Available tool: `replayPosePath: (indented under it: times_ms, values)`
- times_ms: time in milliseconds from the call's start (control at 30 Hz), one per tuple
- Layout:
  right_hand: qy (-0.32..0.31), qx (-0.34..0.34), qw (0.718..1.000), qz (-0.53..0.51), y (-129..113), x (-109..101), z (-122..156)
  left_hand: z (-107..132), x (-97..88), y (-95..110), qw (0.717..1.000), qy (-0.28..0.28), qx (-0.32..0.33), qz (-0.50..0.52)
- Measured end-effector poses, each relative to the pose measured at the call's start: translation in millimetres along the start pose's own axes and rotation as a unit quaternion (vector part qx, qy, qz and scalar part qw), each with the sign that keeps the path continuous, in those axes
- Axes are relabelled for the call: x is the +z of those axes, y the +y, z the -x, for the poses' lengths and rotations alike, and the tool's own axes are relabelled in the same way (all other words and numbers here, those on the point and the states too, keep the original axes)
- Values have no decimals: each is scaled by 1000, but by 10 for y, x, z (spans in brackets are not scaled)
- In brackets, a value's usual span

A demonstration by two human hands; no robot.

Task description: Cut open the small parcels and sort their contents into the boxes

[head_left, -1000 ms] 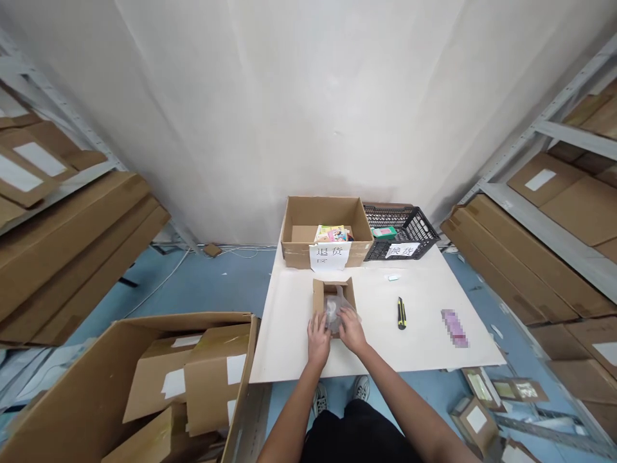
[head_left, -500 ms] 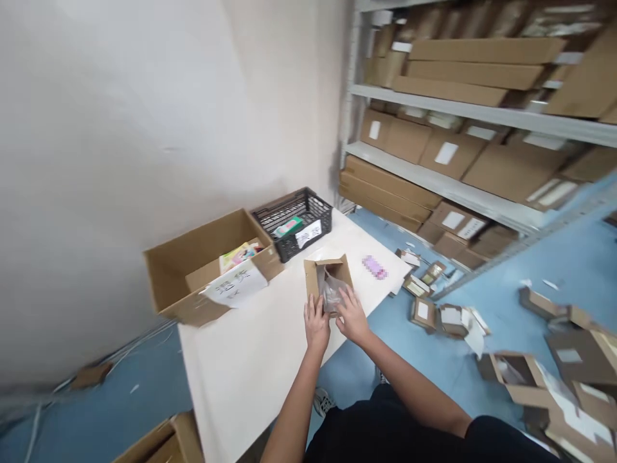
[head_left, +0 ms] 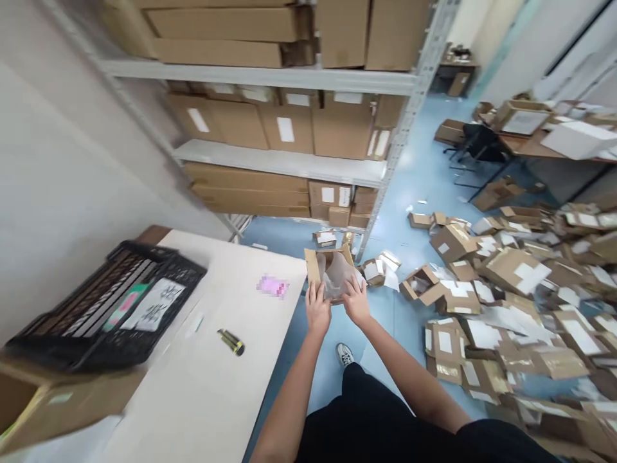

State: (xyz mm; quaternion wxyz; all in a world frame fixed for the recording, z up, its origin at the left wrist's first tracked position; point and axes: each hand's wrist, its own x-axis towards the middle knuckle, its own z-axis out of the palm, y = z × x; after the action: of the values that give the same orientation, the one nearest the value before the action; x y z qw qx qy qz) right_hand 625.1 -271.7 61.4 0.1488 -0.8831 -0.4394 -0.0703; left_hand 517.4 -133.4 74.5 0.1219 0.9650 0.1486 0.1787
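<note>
A small open cardboard box (head_left: 312, 265) is held out in front of me, beyond the table's right edge and above the floor. Crumpled clear plastic (head_left: 334, 273) fills much of its opening. My left hand (head_left: 319, 310) grips the box's near left side, fingers over the rim. On the near right side, my right hand (head_left: 355, 302) holds the box too, its fingers against the plastic. On the white table (head_left: 207, 392) lie a yellow-and-black utility knife (head_left: 231, 342) and a pixelated pink item (head_left: 272, 286).
A black plastic crate (head_left: 193, 273) with a green-and-pink pack stands at the table's left, beside a larger cardboard box (head_left: 87, 402). Ahead rises a metal shelf (head_left: 284, 166) stacked with cartons. Many discarded boxes (head_left: 511, 270) and papers cover the floor at right, near a desk and chair (head_left: 483, 145).
My view has swung right. The box, still in both hands, has moved from over the table to above the floor. The knife and the heap of boxes have come into view.
</note>
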Motion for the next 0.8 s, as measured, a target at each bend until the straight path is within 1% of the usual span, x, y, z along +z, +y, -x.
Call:
replayPosePath:
  times_ms: [100,200,267,300,367,400,467,567,667,800]
  values:
    - [30,70,997,27,649,-222,39,-542,315,458,998,-36,40,31]
    - [50,156,986,39,1155,-428,182,-958,576,928,991,-89,82,60]
    - [67,215,974,38,1413,-505,312,-1140,714,1180,986,-123,91,74]
    - [77,238,968,35,1518,-520,378,-1203,769,1269,983,-135,92,80]
    - [94,264,960,23,1676,-510,492,-1278,848,1357,981,-148,92,90]
    - [101,266,959,13,1729,-489,534,-1295,872,1357,980,-150,89,94]
    - [112,257,960,-9,1781,-433,571,-1298,888,1283,982,-144,72,97]
    - [114,235,965,-32,1733,-348,495,-1243,840,1069,987,-124,31,98]
    - [102,198,974,-44,1561,-272,277,-1132,705,819,990,-101,-6,95]
    - [95,101,987,-81,1166,-157,-141,-875,395,462,992,-67,-69,79]
